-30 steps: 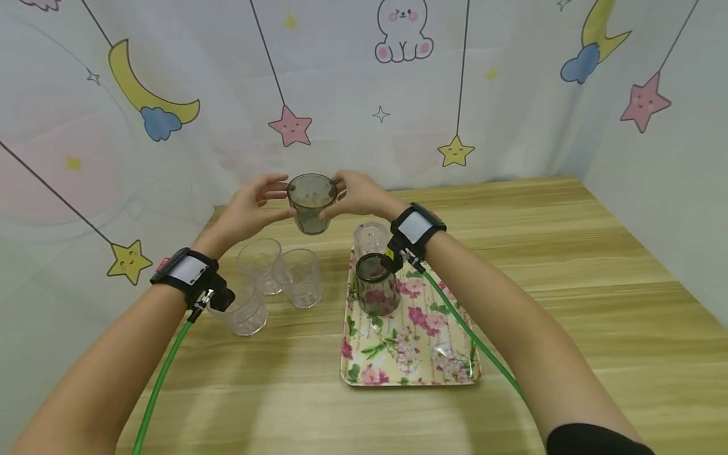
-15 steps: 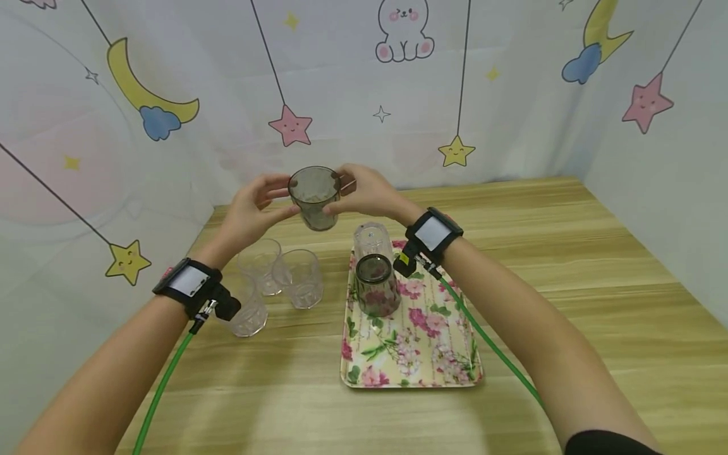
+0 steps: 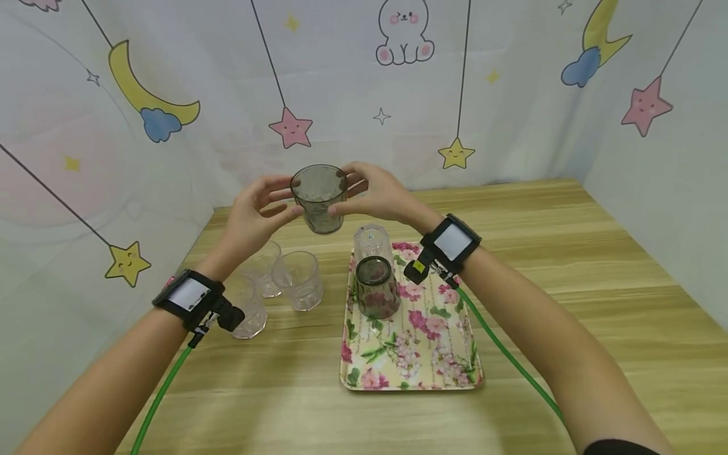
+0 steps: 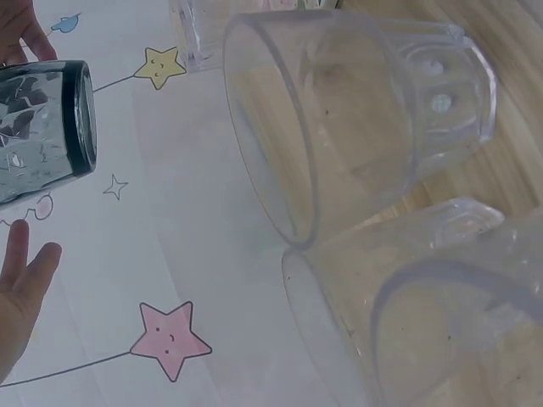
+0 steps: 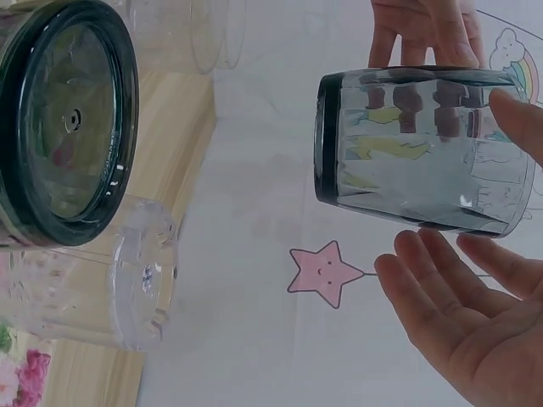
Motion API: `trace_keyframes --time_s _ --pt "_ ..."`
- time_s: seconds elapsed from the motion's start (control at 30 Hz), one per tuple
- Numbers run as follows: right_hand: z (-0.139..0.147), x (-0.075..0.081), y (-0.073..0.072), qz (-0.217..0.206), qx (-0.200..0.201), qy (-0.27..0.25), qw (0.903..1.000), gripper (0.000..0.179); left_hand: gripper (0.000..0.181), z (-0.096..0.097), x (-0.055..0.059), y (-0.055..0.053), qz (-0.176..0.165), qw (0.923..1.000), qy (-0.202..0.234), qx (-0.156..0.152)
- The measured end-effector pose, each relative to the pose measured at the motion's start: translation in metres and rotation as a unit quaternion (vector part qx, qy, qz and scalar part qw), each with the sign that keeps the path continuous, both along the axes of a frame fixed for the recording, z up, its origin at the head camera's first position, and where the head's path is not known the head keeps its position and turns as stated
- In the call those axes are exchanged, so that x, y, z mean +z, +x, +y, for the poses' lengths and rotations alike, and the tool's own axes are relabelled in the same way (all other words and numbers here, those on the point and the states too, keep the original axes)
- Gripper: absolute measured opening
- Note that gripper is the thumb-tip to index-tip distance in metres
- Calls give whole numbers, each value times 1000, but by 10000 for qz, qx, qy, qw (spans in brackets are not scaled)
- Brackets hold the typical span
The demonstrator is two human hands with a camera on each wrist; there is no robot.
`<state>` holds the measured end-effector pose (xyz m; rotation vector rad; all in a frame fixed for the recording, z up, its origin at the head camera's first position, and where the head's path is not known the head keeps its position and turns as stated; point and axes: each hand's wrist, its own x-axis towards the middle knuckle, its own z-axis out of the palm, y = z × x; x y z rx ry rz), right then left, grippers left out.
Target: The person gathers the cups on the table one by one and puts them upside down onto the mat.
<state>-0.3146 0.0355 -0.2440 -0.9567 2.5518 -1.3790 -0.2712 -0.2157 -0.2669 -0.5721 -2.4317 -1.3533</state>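
A white cloth printed with stars and moons (image 3: 352,88) hangs behind a pale, wood-grained worktop (image 3: 569,284). On that lies the landmark, a rectangular cream tray with pink flowers (image 3: 398,373).

Beyond the tray's far left corner, the left hand (image 3: 253,212) and right hand (image 3: 383,196) are raised, each pinching one side of the same thing between thumb and fingers: a smoky grey, see-through tumbler (image 3: 318,199), held rim up in the air. Whether it is glass or plastic I cannot tell.

On the tray's far left part, a second smoky grey tumbler (image 3: 378,291) stands upside down, with a colourless faceted tumbler (image 3: 373,241) inverted just behind it. Left of the tray, three clear colourless tumblers (image 3: 298,281) stand rim up, close together.

The main risk, I judge, is a slip: smooth walls held by fingertips could turn or drop if one hand eases first. Lowered carelessly, it could knock the inverted pair. Left of the tray, the small black wrist camera (image 3: 231,317) could clip the clear tumblers if that arm sinks.
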Motion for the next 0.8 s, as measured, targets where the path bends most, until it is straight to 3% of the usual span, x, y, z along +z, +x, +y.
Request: trace_keyframes --time_s 0.37,0.8 --pt "12 8 13 317 -35 46 9995 70 58 12 1 10 132 9961 840 -241" --pt "23 13 27 390 -56 -149 9991 65 43 25 0 19 443 9921 1103 -409"
